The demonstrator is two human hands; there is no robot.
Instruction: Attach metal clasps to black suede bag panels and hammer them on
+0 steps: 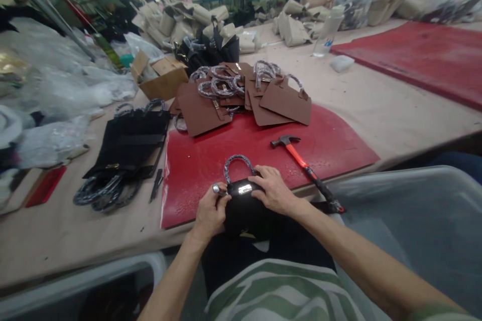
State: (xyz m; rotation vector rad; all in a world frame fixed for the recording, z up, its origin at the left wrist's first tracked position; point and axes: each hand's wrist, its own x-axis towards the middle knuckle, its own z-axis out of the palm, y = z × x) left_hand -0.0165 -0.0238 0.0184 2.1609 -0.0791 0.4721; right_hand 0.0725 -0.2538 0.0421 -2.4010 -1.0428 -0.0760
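Observation:
A black handbag panel (244,210) with a plastic-wrapped looped handle (239,157) and a shiny metal plate (244,189) lies at the front edge of the red board. My left hand (211,210) is closed around a short silver metal tool (217,189) with a round end, which meets the panel's left edge by the handle's base. My right hand (274,189) grips the panel's upper right side, fingers bent over its edge beside the plate. To the right, a claw hammer (301,160) with an orange and black handle rests across the board's edge.
Brown bag panels (205,108) with wrapped handles are heaped at the back of the red board (211,153). Stacked black panels (131,140) and a dark pen-like tool (156,184) lie left. Grey bins (425,180) flank me. A cardboard box (165,77) stands behind.

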